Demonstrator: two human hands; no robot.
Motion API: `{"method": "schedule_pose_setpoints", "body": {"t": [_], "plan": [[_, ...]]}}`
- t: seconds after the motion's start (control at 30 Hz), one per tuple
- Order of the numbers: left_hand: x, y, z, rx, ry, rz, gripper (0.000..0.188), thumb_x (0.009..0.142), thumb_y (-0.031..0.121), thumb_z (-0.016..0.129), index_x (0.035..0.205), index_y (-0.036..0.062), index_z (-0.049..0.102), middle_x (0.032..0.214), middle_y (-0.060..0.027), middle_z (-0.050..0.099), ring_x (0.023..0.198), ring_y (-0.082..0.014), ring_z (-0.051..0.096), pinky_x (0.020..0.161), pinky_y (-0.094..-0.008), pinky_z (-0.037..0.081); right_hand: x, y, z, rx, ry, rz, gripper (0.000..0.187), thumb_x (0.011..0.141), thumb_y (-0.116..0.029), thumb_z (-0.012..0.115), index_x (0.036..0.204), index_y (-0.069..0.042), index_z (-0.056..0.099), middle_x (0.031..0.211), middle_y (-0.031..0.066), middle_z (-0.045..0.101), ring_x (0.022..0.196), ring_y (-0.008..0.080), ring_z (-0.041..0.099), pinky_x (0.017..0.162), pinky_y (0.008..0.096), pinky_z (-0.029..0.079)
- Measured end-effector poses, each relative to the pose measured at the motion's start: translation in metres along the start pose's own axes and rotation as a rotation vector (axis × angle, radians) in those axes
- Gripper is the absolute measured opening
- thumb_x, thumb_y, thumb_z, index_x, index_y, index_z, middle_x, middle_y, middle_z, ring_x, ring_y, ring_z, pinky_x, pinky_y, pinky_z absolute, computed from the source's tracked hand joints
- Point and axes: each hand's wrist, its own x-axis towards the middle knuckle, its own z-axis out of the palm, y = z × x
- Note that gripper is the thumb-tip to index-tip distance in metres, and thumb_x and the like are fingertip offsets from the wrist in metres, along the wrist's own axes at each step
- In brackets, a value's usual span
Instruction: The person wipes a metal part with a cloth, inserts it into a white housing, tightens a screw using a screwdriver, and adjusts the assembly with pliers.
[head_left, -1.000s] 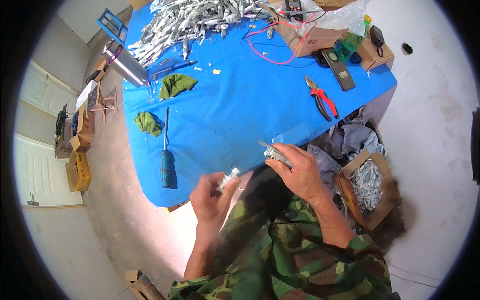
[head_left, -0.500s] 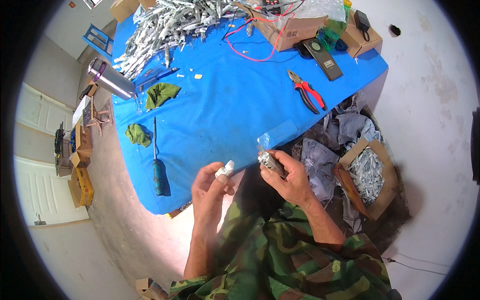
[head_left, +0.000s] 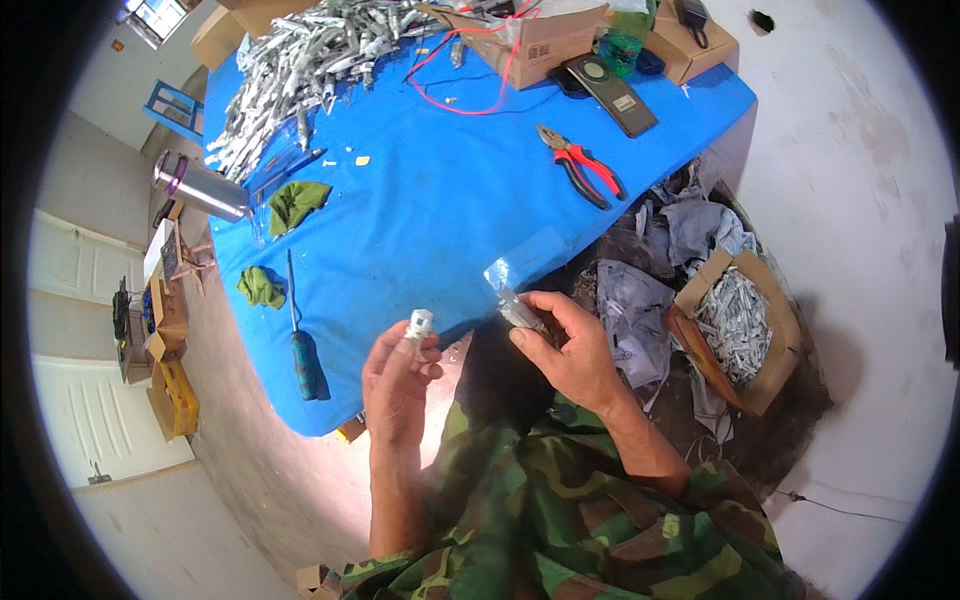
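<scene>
Right now, your left hand (head_left: 400, 375) pinches a small white plastic fitting (head_left: 419, 323) between thumb and fingers, held up just beyond the near edge of the blue-covered table (head_left: 430, 215). Your right hand (head_left: 572, 352) grasps a slim grey-white piece (head_left: 520, 312), thumb along one side and fingers curled round the other, its far end pointing up and left toward the table edge. The two pieces are apart, with a gap between your hands.

Near your left hand, a screwdriver (head_left: 309, 365) with a teal handle lies on the cloth, a crumpled green rag (head_left: 260, 287) just beside its shaft. Combination pliers (head_left: 585, 170) with red-and-black handles lie farther off, toward the table's right side. At the far end sits a heap of grey-white pieces (head_left: 320, 60). Down to your right, an open cardboard box (head_left: 703, 362) holds many small whitish strips (head_left: 735, 330).
</scene>
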Motion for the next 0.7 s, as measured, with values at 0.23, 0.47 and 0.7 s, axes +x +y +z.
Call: {"method": "schedule_pose_setpoints", "body": {"t": [0.23, 0.47, 0.7], "plan": [[0.012, 0.012, -0.024, -0.006, 0.073, 0.072, 0.032, 0.105, 0.033, 0.064, 0.12, 0.0047, 0.06, 0.106, -0.0105, 0.069, 0.081, -0.0121, 0.058, 0.073, -0.0254, 0.049, -0.006, 0.003, -0.01, 0.323, 0.012, 0.224, 0.036, 0.096, -0.009, 0.074, 0.129, 0.003, 0.064, 0.101, 0.0046, 0.071, 0.086, 0.0094, 0.068, 0.076, 0.0267, 0.057], [0.032, 0.045, -0.055, -0.067, 0.133, 0.226, 0.029, 0.11, 0.028, 0.058, 0.124, 0.0028, 0.059, 0.108, -0.0115, 0.072, 0.085, -0.0112, 0.063, 0.072, -0.0245, 0.054, -0.011, 0.013, -0.018, 0.543, -0.002, 0.265, 0.048, 0.1, -0.002, 0.063, 0.146, 0.005, 0.051, 0.124, 0.0085, 0.065, 0.112, 0.0155, 0.068, 0.086, 0.0302, 0.062], [0.051, 0.057, -0.045, 0.0, 0.088, 0.378, 0.036, 0.108, 0.023, 0.062, 0.134, -0.0013, 0.059, 0.122, -0.014, 0.069, 0.089, -0.013, 0.064, 0.077, -0.0249, 0.056, -0.016, 0.03, -0.022, 0.696, 0.042, 0.262, 0.052, 0.1, -0.002, 0.063, 0.15, 0.003, 0.048, 0.127, 0.0086, 0.064, 0.115, 0.0159, 0.067, 0.091, 0.032, 0.062]]}}
